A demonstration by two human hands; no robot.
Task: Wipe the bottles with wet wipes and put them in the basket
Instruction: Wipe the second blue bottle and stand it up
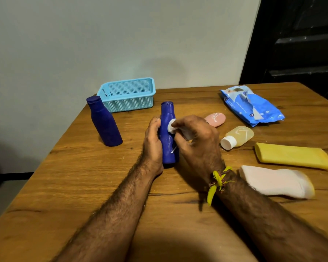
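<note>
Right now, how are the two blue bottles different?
The held blue bottle is gripped by the left hand while the right hand rubs a white wipe on it; the free blue bottle stands untouched, nearer the basket. Both are dark blue, capped and upright.

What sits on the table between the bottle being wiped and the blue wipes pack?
In the head view, a small pink bottle lies between the held blue bottle and the wipes pack.

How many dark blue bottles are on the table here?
2. One dark blue bottle stands free near the basket; the other dark blue bottle stands held between both hands. None appear hidden.
</note>
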